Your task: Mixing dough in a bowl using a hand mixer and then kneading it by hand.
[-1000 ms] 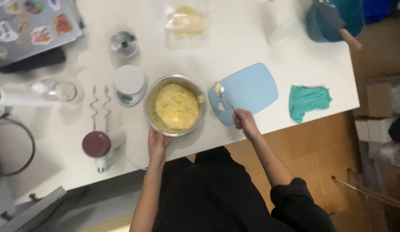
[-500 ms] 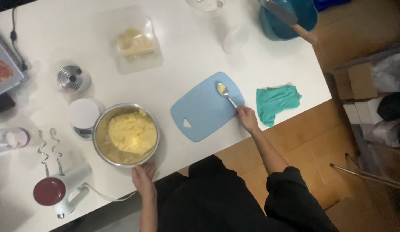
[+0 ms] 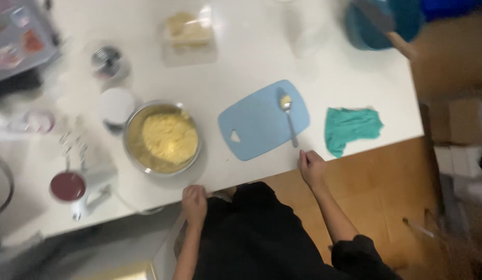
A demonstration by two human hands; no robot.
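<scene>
My left hand (image 3: 195, 203) rests on the near edge of the white table (image 3: 251, 52), just below a metal bowl (image 3: 133, 155) holding yellow dough (image 3: 169, 138). My right hand (image 3: 312, 168) sits at the table edge below a light blue cutting board (image 3: 256, 124). A metal spoon (image 3: 288, 118) with a bit of dough lies on the board, apart from my fingers. Neither hand holds anything; the left fingers are curled, the right ones loosely bent.
A teal cloth (image 3: 351, 127) lies right of the board. A hand mixer (image 3: 80, 189) with loose beaters (image 3: 72, 145), a white lidded jar (image 3: 116, 106), a clear tub of dough (image 3: 188, 32) and a blue pot (image 3: 382, 21) stand around. Wooden floor lies to the right.
My right hand has let go of the spoon, which now lies on the board, and drew back to the table edge. My left hand left the bowl. The view shifted.
</scene>
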